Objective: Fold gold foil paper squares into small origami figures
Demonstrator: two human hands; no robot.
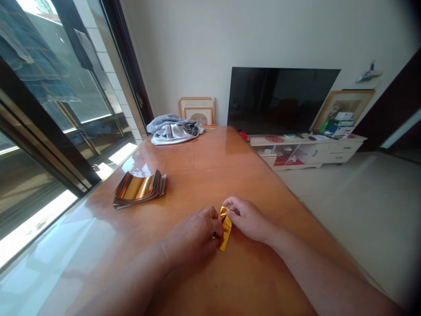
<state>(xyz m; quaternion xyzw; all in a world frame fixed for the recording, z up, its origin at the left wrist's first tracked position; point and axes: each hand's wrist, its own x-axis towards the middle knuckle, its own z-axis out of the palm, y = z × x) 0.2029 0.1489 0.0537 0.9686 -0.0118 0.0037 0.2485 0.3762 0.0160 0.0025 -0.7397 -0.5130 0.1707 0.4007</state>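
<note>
A folded piece of gold foil paper [226, 231] is between my two hands, low over the wooden table [210, 175]. My left hand [200, 230] has its fingers closed on the left side of the foil paper; the fingers hide part of it. With thumb and fingertips, my right hand [248, 218] pinches the upper end of the same piece. Left of the hands lies a stack of shiny gold foil sheets [136, 188], curling up at the edges.
A bundle of grey cloth [174, 129] rests at the table's far end, near leaning picture frames [199, 112]. Beyond stand a large television [283, 101] and a low white cabinet [322, 153]. A glass sliding door [66, 87] is on the left. Tiled floor [332, 188] lies right of the table.
</note>
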